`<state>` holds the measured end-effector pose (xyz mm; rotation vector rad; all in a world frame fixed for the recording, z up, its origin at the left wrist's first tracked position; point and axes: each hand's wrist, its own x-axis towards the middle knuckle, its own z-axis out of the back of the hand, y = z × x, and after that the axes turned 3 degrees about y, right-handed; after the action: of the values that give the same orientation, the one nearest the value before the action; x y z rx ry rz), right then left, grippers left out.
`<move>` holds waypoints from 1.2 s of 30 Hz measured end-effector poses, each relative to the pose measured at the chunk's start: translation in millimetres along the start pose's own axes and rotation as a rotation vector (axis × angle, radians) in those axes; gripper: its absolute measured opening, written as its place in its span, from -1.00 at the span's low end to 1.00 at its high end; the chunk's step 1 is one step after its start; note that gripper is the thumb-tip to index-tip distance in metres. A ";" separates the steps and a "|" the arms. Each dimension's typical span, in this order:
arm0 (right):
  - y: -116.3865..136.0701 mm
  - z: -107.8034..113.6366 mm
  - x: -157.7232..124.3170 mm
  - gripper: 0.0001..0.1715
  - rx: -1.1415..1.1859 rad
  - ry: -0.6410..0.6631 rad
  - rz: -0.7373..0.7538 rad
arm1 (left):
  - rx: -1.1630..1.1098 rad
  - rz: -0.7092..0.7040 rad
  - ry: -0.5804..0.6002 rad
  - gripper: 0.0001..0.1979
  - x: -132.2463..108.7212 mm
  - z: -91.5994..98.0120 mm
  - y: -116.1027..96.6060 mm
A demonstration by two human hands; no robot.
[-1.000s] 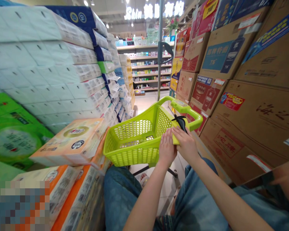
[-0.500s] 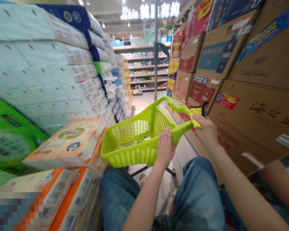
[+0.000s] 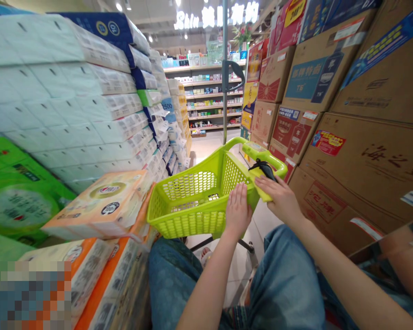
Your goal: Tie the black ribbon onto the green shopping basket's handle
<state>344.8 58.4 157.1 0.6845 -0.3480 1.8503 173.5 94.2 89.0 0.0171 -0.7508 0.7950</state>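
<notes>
A lime-green shopping cart (image 3: 189, 217) with a perforated basket stands in front of my knees. My left hand (image 3: 238, 208) holds the near side rim of the basket, fingers together and laid over the edge. A yellow cloth (image 3: 264, 189) is in my right hand (image 3: 278, 198), pressed against the cart's side arm where it meets the basket. A black piece (image 3: 266, 168) with a thin cord sticks out above the cloth; I cannot tell what it is. The cart's handle (image 3: 271, 160) curves just beyond my right fingers.
White tissue packs (image 3: 55, 91) are stacked high on the left, with an orange tissue pack (image 3: 99, 197) lower down near the basket. Cardboard cartons (image 3: 371, 160) form a wall on the right. A grey pole (image 3: 225, 114) rises behind the cart; stocked shelves (image 3: 213, 87) stand farther back.
My right hand has moved left with the yellow cloth, from the cart's handle end toward the basket. My left hand stays on the rim. The view has shifted slightly.
</notes>
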 end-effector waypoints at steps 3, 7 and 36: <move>-40.6 15.5 1.2 -0.24 -0.007 -0.109 -0.149 | 0.009 -0.003 -0.004 -0.26 0.4 -0.2 -0.3; -55.2 15.1 7.4 -0.32 0.020 -0.233 -0.304 | 0.018 0.007 -0.012 -0.25 1.1 -1.0 -1.2; 42.5 -23.6 14.8 -0.28 -0.058 -0.016 -0.164 | 0.000 0.009 0.012 -0.23 -2.0 0.6 -0.3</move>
<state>294.9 66.2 150.9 0.6689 -0.3443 1.6735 172.4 92.6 88.3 0.0092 -0.7404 0.8031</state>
